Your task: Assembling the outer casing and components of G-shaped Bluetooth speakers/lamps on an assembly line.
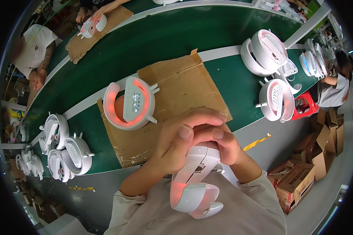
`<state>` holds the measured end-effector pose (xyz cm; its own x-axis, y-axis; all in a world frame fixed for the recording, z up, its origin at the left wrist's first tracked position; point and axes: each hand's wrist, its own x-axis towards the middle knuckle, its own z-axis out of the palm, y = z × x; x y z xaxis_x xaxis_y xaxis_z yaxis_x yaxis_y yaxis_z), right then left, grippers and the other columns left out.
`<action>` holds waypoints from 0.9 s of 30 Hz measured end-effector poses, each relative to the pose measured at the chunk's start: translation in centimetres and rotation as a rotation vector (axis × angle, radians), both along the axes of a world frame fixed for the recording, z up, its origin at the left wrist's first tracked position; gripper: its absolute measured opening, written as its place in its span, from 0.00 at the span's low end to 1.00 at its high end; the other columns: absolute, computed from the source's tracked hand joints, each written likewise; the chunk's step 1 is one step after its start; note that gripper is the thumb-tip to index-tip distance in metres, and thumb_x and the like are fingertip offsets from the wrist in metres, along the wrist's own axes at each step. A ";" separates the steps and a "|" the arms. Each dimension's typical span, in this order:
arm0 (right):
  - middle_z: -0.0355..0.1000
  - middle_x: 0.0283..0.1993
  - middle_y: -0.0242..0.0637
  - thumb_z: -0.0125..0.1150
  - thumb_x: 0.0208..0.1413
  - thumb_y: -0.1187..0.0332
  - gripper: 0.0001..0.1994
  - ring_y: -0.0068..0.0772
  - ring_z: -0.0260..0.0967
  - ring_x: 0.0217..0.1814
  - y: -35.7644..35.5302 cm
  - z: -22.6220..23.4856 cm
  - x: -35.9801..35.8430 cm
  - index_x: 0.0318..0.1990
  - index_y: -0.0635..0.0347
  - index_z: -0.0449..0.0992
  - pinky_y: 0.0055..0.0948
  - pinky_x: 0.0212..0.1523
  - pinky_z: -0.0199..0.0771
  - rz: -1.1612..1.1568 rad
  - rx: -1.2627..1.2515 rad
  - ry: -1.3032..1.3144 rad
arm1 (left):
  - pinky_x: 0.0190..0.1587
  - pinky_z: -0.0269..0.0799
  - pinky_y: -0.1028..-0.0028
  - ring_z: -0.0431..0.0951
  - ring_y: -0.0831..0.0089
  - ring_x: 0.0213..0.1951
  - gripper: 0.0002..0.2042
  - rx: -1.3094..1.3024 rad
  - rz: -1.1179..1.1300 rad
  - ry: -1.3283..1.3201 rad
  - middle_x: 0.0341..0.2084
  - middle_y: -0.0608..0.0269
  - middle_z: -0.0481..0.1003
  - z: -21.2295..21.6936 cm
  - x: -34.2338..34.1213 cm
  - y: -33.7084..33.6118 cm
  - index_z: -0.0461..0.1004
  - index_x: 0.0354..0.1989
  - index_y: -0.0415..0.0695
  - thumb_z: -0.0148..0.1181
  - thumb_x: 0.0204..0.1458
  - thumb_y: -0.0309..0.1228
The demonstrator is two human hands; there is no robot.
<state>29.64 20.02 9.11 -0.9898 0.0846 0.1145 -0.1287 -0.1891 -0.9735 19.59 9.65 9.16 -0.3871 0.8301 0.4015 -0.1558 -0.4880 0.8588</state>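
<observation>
Close to my torso I hold a white C-shaped clock lamp [196,172] that glows reddish inside, its curved open end hanging downward. My left hand [173,147] presses on its left side, thumb raised on top. My right hand [225,141] closes over the upper end from the other side. The fingers of both hands overlap there and hide that end. A small dark opening shows in the lamp's flat face. Just beyond my hands, a second clock lamp [148,102], lit reddish with digits on its display, lies on a flattened cardboard sheet [176,84].
The cardboard covers part of a green workbench [231,76]. More white lamps stand in groups at left [76,154] and right [266,53]. Cardboard boxes [296,182] and a red stool [305,105] are at right. Across the bench, a co-worker's hands [100,13] touch another lamp.
</observation>
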 end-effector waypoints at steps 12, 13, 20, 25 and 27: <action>0.68 0.36 0.44 0.44 0.52 0.77 0.11 0.40 0.65 0.37 -2.0 -3.0 0.7 0.40 0.70 0.70 0.32 0.38 0.65 0.029 -0.133 0.143 | 0.50 0.68 0.62 0.71 0.54 0.47 0.27 -0.301 0.129 0.178 0.43 0.42 0.71 0.4 1.8 -2.9 0.70 0.41 0.29 0.26 0.63 0.41; 0.68 0.37 0.44 0.44 0.52 0.76 0.11 0.39 0.65 0.37 -1.9 -3.0 0.6 0.40 0.71 0.70 0.32 0.38 0.65 0.000 -0.022 0.175 | 0.50 0.68 0.62 0.71 0.54 0.47 0.27 -0.303 0.128 0.176 0.43 0.42 0.71 0.2 1.6 -3.0 0.70 0.41 0.29 0.26 0.63 0.41; 0.73 0.31 0.42 0.29 0.59 0.55 0.26 0.33 0.69 0.31 1.7 -0.4 -0.8 0.33 0.66 0.74 0.28 0.37 0.68 -0.097 0.302 -0.112 | 0.54 0.61 0.69 0.70 0.63 0.51 0.25 -0.461 0.078 -0.038 0.47 0.53 0.70 -0.8 -3.0 -2.0 0.68 0.50 0.37 0.35 0.62 0.47; 0.70 0.29 0.38 0.27 0.65 0.49 0.31 0.24 0.66 0.29 3.1 0.8 -1.1 0.33 0.66 0.73 0.22 0.30 0.63 -0.733 0.089 -0.160 | 0.57 0.60 0.60 0.67 0.54 0.55 0.31 -0.204 0.337 0.422 0.52 0.45 0.65 1.6 -2.4 -4.6 0.65 0.53 0.36 0.59 0.48 0.50; 0.70 0.30 0.37 0.27 0.64 0.47 0.31 0.24 0.66 0.30 3.0 0.6 -1.6 0.34 0.65 0.73 0.21 0.33 0.64 -0.739 0.074 -0.196 | 0.52 0.65 0.60 0.68 0.53 0.53 0.33 -0.301 0.529 0.769 0.52 0.43 0.65 2.5 -1.2 -3.2 0.64 0.54 0.36 0.70 0.39 0.37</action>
